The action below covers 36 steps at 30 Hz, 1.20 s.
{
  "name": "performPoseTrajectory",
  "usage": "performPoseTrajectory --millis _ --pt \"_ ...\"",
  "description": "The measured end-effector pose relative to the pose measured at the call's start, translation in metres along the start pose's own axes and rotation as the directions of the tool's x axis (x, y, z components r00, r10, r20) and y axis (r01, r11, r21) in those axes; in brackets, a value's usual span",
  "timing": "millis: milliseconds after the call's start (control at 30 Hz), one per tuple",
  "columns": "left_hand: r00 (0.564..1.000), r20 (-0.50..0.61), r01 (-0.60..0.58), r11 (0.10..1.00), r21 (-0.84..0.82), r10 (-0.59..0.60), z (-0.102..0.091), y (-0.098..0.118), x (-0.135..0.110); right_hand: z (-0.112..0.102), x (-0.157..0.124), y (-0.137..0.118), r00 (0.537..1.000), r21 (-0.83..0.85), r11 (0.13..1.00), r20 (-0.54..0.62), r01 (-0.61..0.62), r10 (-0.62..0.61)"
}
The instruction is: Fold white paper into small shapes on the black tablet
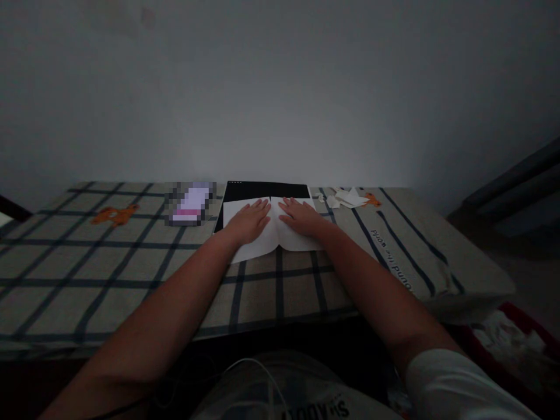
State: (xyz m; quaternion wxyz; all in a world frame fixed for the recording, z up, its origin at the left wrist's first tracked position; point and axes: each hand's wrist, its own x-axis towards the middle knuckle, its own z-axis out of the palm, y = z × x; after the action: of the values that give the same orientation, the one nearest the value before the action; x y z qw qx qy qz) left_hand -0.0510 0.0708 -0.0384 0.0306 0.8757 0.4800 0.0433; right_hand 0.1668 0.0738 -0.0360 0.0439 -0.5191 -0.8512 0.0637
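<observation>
A white sheet of paper [258,248] lies spread on the table with a crease down its middle, its two halves bowing up slightly at the near edge. My left hand [250,221] rests flat on the left half, fingers stretched forward. On the right half lies my right hand [301,217], also flat with its fingers extended toward the crease. Neither hand grips anything. Under the paper is a flat black sheet or board [262,189] with a pale edge, its far part showing beyond the paper.
A plaid tablecloth [131,256] with printed lettering covers the table. Left of the paper lies a blurred-out phone-like object [191,203]. Torn white paper scraps [347,198] lie at the right. A wall [280,105] stands behind. A red bin [520,332] holding crumpled white stuff sits lower right.
</observation>
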Motion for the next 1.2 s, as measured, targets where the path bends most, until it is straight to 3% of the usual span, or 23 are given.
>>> performPoseTrajectory --millis 1200 --pt "1.000 0.011 0.024 1.000 -0.014 -0.024 0.0030 -0.0020 0.0024 0.0012 -0.0007 -0.0008 0.999 0.014 1.000 0.033 -0.001 0.001"
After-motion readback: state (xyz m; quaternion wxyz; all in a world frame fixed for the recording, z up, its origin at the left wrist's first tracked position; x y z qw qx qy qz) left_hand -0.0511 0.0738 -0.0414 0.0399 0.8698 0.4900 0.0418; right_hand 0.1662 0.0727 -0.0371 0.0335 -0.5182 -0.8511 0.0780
